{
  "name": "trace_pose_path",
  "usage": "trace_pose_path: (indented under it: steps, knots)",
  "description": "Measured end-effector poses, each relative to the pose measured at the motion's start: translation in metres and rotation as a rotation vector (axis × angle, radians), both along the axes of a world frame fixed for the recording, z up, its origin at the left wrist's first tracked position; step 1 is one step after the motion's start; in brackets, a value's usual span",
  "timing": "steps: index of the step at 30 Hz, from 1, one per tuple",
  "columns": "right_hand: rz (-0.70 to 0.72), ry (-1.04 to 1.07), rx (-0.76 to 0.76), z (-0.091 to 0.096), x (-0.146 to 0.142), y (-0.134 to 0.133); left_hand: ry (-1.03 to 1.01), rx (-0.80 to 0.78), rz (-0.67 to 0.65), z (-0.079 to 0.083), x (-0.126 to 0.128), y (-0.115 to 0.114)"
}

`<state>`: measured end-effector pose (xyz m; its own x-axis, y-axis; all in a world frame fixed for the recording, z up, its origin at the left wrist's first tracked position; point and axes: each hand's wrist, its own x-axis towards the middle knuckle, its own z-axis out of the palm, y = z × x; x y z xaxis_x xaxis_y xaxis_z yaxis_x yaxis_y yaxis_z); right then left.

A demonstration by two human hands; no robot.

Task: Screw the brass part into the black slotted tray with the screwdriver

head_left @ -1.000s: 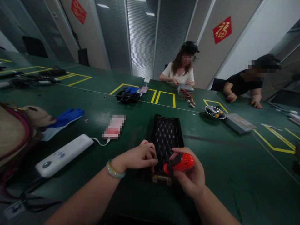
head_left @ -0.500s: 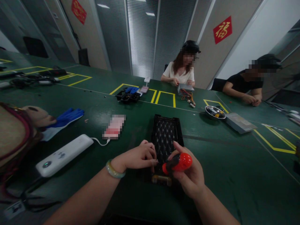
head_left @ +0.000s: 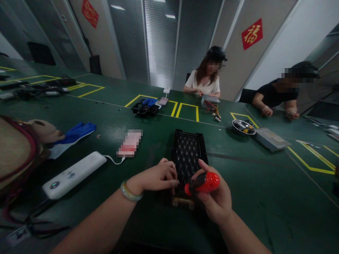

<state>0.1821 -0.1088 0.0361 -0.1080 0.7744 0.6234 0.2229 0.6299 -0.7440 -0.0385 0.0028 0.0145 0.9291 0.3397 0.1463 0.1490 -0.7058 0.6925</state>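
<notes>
A black plastic panel (head_left: 186, 150) with a raised rim and a patterned middle lies lengthwise before me on the green table. In my right hand (head_left: 219, 199) is a screwdriver (head_left: 208, 182) with a fat red and black handle, tilted over the panel's near end. Its shaft and tip cannot be made out. My left hand (head_left: 156, 176), a bangle on its wrist, rests by the panel's near left side. Its fingers are curled and pinched near the screwdriver's front end; what they hold is hidden. A brownish cylindrical piece (head_left: 182, 203) shows at the panel's near edge.
Left of me are a white power bank (head_left: 75, 174) cabled to a phone (head_left: 130, 143), a blue glove (head_left: 76, 135) and a bag (head_left: 16, 158). Beyond lie black parts (head_left: 145, 107), a metal bowl (head_left: 243, 127) and a grey metal cover (head_left: 272, 139). Two people sit across the table.
My hands stay in nearly the same place; the screwdriver handle has shifted very slightly right. Across the table, the person in black has moved their hands apart.
</notes>
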Motion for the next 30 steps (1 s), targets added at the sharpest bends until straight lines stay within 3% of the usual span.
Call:
trace_pose_path:
  steps: [9, 20, 30]
  knots:
    - [0.041, -0.023, -0.023, 0.004, -0.004, 0.001, -0.006, 0.012, -0.003, -0.001, 0.001, 0.000]
    - [0.070, 0.113, -0.102, 0.013, -0.014, -0.002, -0.014, 0.008, 0.004, -0.003, 0.001, 0.000]
    - [0.076, -0.126, -0.108, 0.010, -0.004, 0.002, -0.022, -0.034, 0.000, -0.004, 0.001, 0.000]
